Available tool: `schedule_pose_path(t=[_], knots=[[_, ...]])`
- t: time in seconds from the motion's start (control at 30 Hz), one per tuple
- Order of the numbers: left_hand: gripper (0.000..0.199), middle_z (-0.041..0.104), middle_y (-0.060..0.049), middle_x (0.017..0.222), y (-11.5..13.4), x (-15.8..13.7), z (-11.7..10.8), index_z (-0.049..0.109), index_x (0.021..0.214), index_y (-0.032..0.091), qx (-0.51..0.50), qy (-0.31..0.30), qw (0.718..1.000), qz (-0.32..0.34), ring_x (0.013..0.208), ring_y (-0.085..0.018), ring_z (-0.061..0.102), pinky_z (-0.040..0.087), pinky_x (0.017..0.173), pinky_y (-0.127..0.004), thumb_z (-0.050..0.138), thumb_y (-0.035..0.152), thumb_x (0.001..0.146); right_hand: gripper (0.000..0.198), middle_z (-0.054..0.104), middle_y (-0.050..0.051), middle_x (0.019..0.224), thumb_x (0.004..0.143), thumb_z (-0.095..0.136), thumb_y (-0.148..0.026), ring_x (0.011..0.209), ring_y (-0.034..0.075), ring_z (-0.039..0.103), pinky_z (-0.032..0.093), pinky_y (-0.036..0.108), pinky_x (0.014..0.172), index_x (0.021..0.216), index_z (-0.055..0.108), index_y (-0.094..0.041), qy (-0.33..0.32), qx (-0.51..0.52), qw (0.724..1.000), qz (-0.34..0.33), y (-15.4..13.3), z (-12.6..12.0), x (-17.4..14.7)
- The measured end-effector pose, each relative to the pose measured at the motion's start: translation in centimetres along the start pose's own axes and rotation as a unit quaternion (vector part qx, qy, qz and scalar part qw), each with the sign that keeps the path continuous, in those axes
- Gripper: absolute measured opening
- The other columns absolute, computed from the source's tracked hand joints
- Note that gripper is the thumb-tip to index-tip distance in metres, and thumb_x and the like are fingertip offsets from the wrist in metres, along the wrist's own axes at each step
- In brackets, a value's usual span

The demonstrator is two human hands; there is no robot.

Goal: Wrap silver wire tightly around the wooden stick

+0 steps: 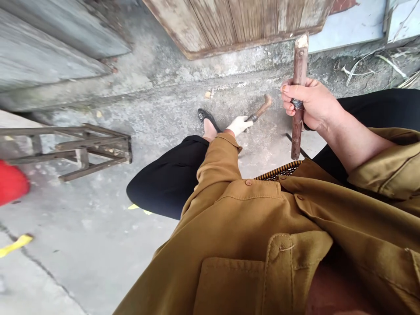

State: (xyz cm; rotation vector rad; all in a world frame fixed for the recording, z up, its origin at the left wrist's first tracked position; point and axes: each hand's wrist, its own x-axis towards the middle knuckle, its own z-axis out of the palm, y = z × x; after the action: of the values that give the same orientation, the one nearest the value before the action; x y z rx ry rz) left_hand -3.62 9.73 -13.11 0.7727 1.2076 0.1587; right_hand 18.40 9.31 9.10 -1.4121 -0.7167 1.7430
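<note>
My right hand [311, 98], bare, is closed around a short wooden stick [299, 65] held upright in front of my body. Wire is wound around the stick's middle by my fingers, and its top end is pale and roughly cut. Lower and to the left, my left hand [239, 125] wears a white glove. It grips a tool with a curved wooden handle [263, 107], which has a dark wrapped band close to the glove. The rest of that tool is hidden, so its kind cannot be told.
Wooden panels [236, 22] stand along the wall base at the top. A low wooden bench [95, 151] is on the left, near a red object [13, 181]. A yellow strip [16, 245] lies on the concrete floor [75, 236]. Dry stalks [361, 70] lie at upper right.
</note>
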Motion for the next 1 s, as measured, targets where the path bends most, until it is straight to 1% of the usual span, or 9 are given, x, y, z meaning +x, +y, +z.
schedule_pose_path(t=[0.1, 0.2, 0.3, 0.4, 0.53, 0.67, 0.77, 0.87, 1.0], knots=[[0.013, 0.064, -0.003, 0.065, 4.3, -0.6, -2.1, 0.062, 0.085, 0.010, 0.045, -0.057, 0.994, 0.086, 0.050, -0.010, 0.057, 0.047, 0.051, -0.021, 0.068, 0.020, 0.081, 0.019, 0.055, -0.001, 0.066, 0.082, 0.071, -0.028, 0.055, 0.010, 0.052, 0.045, 0.026, 0.051, 0.074, 0.055, -0.020, 0.039, -0.072, 0.995, -0.053, 1.1, -1.2, 1.5], [0.022, 0.066, -0.007, 0.070, 9.6, -4.2, -4.6, 0.065, 0.088, 0.009, 0.096, -0.108, 0.981, 0.131, 0.054, -0.013, 0.062, 0.051, 0.054, -0.025, 0.068, 0.030, 0.082, 0.019, 0.062, 0.002, 0.074, 0.082, 0.068, -0.027, 0.074, 0.017, 0.063, 0.054, 0.032, 0.068, 0.072, 0.055, -0.020, 0.078, -0.196, 0.964, -0.163, 1.5, -1.8, 2.7], [0.025, 0.067, -0.008, 0.070, 14.5, -8.9, -5.1, 0.068, 0.086, 0.009, 0.175, -0.111, 0.971, 0.118, 0.054, -0.014, 0.062, 0.050, 0.054, -0.026, 0.071, 0.033, 0.080, 0.020, 0.069, 0.007, 0.099, 0.074, 0.074, -0.021, 0.105, 0.025, 0.063, 0.052, 0.039, 0.093, 0.067, 0.055, -0.019, 0.043, -0.330, 0.902, -0.275, 0.8, -1.9, 2.8], [0.026, 0.066, -0.009, 0.068, 17.6, -12.4, -4.3, 0.070, 0.077, 0.009, 0.232, -0.127, 0.958, 0.113, 0.053, -0.016, 0.061, 0.049, 0.052, -0.027, 0.075, 0.034, 0.077, 0.017, 0.068, 0.009, 0.114, 0.069, 0.077, -0.018, 0.116, 0.027, 0.060, 0.049, 0.037, 0.097, 0.068, 0.061, -0.018, -0.038, -0.405, 0.874, -0.266, -0.4, -1.8, 2.1], [0.014, 0.061, -0.007, 0.062, 18.9, -14.1, -3.5, 0.073, 0.075, 0.010, 0.205, -0.052, 0.970, 0.117, 0.057, -0.020, 0.065, 0.047, 0.053, -0.028, 0.081, 0.019, 0.068, 0.011, 0.070, 0.006, 0.105, 0.069, 0.078, -0.019, 0.098, 0.022, 0.064, 0.050, 0.030, 0.081, 0.073, 0.068, -0.017, -0.118, -0.427, 0.877, -0.183, -0.7, -1.7, 1.6], [0.014, 0.060, -0.005, 0.061, 19.0, -14.1, -3.2, 0.075, 0.078, 0.011, 0.143, -0.007, 0.977, 0.160, 0.063, -0.021, 0.068, 0.048, 0.057, -0.027, 0.080, 0.012, 0.066, 0.011, 0.069, 0.006, 0.098, 0.067, 0.077, -0.015, 0.094, 0.021, 0.062, 0.048, 0.029, 0.081, 0.070, 0.066, -0.016, -0.065, -0.452, 0.862, -0.222, -0.1, -1.7, 2.2], [0.015, 0.065, -0.007, 0.067, 19.5, -14.1, -2.8, 0.075, 0.083, 0.010, 0.144, -0.031, 0.972, 0.183, 0.068, -0.020, 0.068, 0.050, 0.062, -0.028, 0.079, 0.019, 0.071, 0.012, 0.067, 0.007, 0.097, 0.068, 0.075, -0.012, 0.095, 0.020, 0.060, 0.047, 0.031, 0.088, 0.069, 0.064, -0.016, -0.023, -0.452, 0.852, -0.262, -0.1, -1.9, 2.8], [0.025, 0.068, -0.008, 0.075, 20.2, -14.4, -2.3, 0.075, 0.087, 0.010, 0.143, 0.004, 0.970, 0.195, 0.075, -0.021, 0.067, 0.051, 0.067, -0.028, 0.074, 0.034, 0.081, 0.014, 0.065, 0.007, 0.095, 0.070, 0.073, -0.010, 0.092, 0.018, 0.059, 0.048, 0.030, 0.088, 0.067, 0.061, -0.017, -0.008, -0.414, 0.872, -0.262, -0.2, -2.0, 2.9], [0.061, 0.071, -0.015, 0.092, 20.4, -15.6, -1.6, 0.071, 0.102, 0.007, 0.069, -0.014, 0.980, 0.187, 0.085, -0.024, 0.067, 0.051, 0.071, -0.030, 0.052, 0.064, 0.092, 0.015, 0.064, 0.006, 0.094, 0.070, 0.071, -0.009, 0.074, 0.014, 0.060, 0.051, 0.028, 0.067, 0.064, 0.059, -0.016, 0.005, -0.347, 0.909, -0.233, -0.3, -2.0, 2.8]])
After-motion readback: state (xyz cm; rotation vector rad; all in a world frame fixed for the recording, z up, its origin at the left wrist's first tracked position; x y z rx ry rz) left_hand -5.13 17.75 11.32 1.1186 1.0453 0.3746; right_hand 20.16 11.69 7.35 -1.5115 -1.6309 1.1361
